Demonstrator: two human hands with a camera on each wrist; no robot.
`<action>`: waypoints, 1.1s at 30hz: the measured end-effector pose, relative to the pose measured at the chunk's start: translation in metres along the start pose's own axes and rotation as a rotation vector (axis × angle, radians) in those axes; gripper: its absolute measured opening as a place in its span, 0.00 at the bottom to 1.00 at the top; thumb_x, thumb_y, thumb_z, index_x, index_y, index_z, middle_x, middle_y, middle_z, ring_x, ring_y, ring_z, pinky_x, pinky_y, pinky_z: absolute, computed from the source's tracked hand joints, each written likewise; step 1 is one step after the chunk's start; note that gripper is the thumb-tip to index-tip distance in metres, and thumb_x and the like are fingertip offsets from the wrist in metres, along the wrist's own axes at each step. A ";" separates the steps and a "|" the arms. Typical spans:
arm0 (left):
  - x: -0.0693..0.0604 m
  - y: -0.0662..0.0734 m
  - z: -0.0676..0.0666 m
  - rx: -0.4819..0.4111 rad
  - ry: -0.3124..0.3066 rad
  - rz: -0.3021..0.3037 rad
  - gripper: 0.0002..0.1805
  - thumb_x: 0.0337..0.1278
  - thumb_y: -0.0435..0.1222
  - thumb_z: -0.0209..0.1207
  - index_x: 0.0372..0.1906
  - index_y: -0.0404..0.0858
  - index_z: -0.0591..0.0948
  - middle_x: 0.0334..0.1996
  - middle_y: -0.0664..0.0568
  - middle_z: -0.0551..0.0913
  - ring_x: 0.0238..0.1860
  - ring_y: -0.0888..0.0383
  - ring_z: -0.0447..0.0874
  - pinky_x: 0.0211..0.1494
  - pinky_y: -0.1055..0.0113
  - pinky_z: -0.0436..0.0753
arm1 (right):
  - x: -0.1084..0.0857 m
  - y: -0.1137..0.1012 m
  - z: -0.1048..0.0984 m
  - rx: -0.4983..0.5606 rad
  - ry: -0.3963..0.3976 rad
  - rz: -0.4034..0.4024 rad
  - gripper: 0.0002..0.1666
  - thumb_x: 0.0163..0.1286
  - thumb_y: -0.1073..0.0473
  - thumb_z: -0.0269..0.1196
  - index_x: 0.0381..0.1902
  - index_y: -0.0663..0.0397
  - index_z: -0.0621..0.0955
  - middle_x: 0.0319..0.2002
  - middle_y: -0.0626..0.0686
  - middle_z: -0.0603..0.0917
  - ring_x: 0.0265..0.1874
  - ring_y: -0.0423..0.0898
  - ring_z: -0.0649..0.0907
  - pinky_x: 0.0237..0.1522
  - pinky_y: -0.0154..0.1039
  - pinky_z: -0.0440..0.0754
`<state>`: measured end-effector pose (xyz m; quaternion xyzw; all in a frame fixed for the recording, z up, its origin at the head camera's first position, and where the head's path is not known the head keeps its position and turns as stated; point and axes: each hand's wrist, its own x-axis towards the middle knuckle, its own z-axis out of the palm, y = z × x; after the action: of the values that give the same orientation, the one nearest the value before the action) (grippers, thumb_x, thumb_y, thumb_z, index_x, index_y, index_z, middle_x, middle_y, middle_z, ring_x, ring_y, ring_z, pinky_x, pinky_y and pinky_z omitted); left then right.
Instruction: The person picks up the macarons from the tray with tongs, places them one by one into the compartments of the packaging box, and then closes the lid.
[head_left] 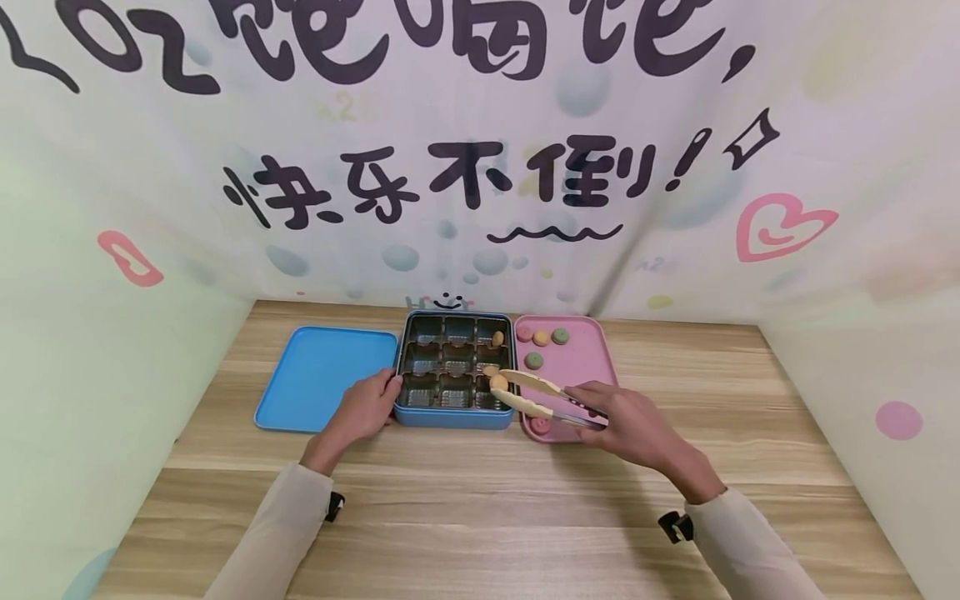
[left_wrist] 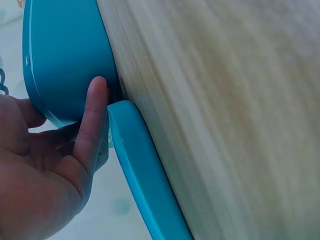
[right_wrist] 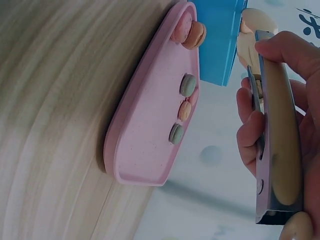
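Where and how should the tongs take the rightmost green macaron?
Probably take the green macaron at its near and far edges, tongs coming from the right: it lies flat, with bare tray to its right and a yellow macaron at its left.
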<state>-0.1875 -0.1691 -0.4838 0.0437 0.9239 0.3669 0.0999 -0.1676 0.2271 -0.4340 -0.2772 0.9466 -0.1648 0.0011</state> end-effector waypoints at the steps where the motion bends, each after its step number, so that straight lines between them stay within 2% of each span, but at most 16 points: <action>1: 0.000 0.000 0.000 0.000 0.000 0.001 0.24 0.80 0.41 0.40 0.68 0.29 0.69 0.21 0.48 0.75 0.24 0.57 0.84 0.36 0.59 0.82 | 0.000 0.000 0.000 -0.001 0.000 0.000 0.32 0.57 0.56 0.71 0.62 0.52 0.80 0.55 0.52 0.84 0.39 0.41 0.81 0.40 0.42 0.79; 6: 0.000 0.000 0.000 0.000 -0.004 0.005 0.24 0.80 0.41 0.40 0.67 0.29 0.69 0.21 0.48 0.75 0.24 0.57 0.84 0.37 0.58 0.82 | 0.000 0.000 0.001 -0.007 0.005 -0.009 0.32 0.57 0.56 0.71 0.62 0.52 0.80 0.55 0.51 0.84 0.38 0.41 0.81 0.39 0.42 0.80; 13: 0.002 -0.001 0.001 -0.006 0.006 0.010 0.21 0.80 0.42 0.39 0.61 0.32 0.74 0.21 0.49 0.75 0.23 0.57 0.84 0.33 0.60 0.81 | -0.001 0.002 0.001 -0.003 0.017 -0.034 0.32 0.57 0.55 0.71 0.62 0.51 0.80 0.55 0.50 0.84 0.39 0.40 0.81 0.39 0.41 0.79; 21: 0.002 -0.001 0.001 -0.004 0.009 0.006 0.22 0.80 0.42 0.40 0.63 0.31 0.72 0.22 0.48 0.77 0.23 0.57 0.84 0.33 0.60 0.80 | 0.000 0.002 0.002 0.009 0.010 -0.025 0.33 0.58 0.55 0.73 0.63 0.51 0.80 0.56 0.51 0.84 0.39 0.40 0.81 0.39 0.41 0.80; 25: 0.002 0.000 0.000 -0.001 0.001 0.002 0.23 0.80 0.42 0.39 0.64 0.31 0.72 0.21 0.48 0.77 0.23 0.57 0.84 0.34 0.60 0.81 | -0.001 0.003 0.004 0.067 0.003 -0.015 0.37 0.57 0.56 0.74 0.64 0.55 0.78 0.57 0.52 0.83 0.41 0.42 0.82 0.41 0.43 0.82; 29: 0.002 -0.001 0.000 -0.005 0.000 0.005 0.22 0.80 0.42 0.39 0.63 0.32 0.72 0.21 0.48 0.76 0.23 0.57 0.84 0.34 0.60 0.81 | -0.003 0.006 0.005 0.146 0.003 0.009 0.43 0.54 0.57 0.75 0.67 0.59 0.74 0.53 0.55 0.84 0.42 0.47 0.83 0.43 0.45 0.83; 33: 0.002 -0.002 0.000 -0.009 -0.002 0.007 0.22 0.80 0.42 0.39 0.63 0.31 0.72 0.21 0.48 0.76 0.24 0.56 0.84 0.34 0.61 0.81 | -0.004 0.012 0.005 0.193 0.002 0.064 0.45 0.53 0.58 0.75 0.68 0.64 0.70 0.45 0.57 0.85 0.37 0.48 0.82 0.38 0.42 0.81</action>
<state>-0.1893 -0.1700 -0.4851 0.0470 0.9219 0.3714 0.0995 -0.1696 0.2372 -0.4427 -0.2451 0.9347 -0.2553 0.0319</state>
